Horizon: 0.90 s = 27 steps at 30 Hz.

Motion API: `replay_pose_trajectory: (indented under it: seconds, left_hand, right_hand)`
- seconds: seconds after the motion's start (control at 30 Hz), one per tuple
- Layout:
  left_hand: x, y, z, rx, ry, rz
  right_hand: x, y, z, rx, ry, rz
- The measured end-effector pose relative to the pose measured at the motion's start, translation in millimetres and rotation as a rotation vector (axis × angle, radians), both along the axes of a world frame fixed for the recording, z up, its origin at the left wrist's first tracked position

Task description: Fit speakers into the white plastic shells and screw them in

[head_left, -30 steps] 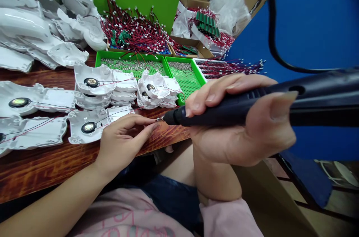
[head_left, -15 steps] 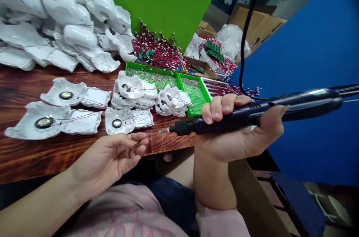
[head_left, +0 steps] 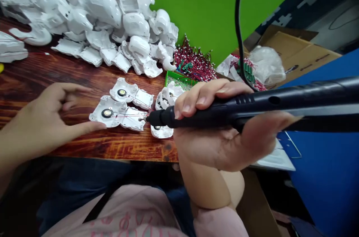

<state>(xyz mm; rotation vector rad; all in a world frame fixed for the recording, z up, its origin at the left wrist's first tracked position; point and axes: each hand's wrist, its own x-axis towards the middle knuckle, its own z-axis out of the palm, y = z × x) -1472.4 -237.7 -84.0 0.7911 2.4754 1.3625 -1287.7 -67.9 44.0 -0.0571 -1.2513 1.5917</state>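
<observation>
My right hand [head_left: 213,128] is wrapped round a black electric screwdriver [head_left: 196,115] held level, its bit pointing left with what looks like a small screw at the tip. Fingers and thumb apart, my left hand [head_left: 58,113] holds nothing and hovers over the table, its thumb close to the near white plastic shell [head_left: 97,111]. A round speaker [head_left: 107,113] sits in that shell, with thin wires running to a white flat cover [head_left: 131,119]. Just behind lies a similar shell [head_left: 114,91] with its own speaker. More such shells [head_left: 171,95] are partly hidden behind the screwdriver.
White plastic housings [head_left: 103,9] are heaped along the back of the wooden table [head_left: 75,72]. A green tray [head_left: 176,78] of small metal parts and a pile of red wires [head_left: 193,61] lie behind my right hand. A black cord [head_left: 239,24] hangs down near the cardboard box [head_left: 303,52].
The view has swung left. My left hand has moved left, away from the bit, and spread its fingers near the shells. The screwdriver, still in my right hand, is now closer to the speaker shells.
</observation>
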Motion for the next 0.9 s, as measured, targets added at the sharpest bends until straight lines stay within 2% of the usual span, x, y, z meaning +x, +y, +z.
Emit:
replay_pose_trajectory:
  seconds: [0.1, 0.2, 0.4, 0.53, 0.9]
  left_hand:
    - [7, 14, 14.5, -0.245, 0.158, -0.114]
    - [15, 23, 13.9, -0.297, 0.2, -0.186]
    - [22, 20, -1.5, -0.233, 0.321, -0.188]
    - [28, 14, -2.7, -0.232, 0.372, -0.163]
    - [21, 16, -0.6, -0.257, 0.364, -0.225]
  right_hand:
    - [-19, -11, -2.8, 0.017, -0.003, -0.003]
    - [-37, -19, -12.2, 0.034, 0.019, 0.002]
    - [-59, -30, -39.2, 0.039, 0.048, 0.022]
    - [-65, -35, -53.1, -0.011, 0.006, 0.054]
    - [-69, -38, -62.3, 0.097, -0.217, 0.079]
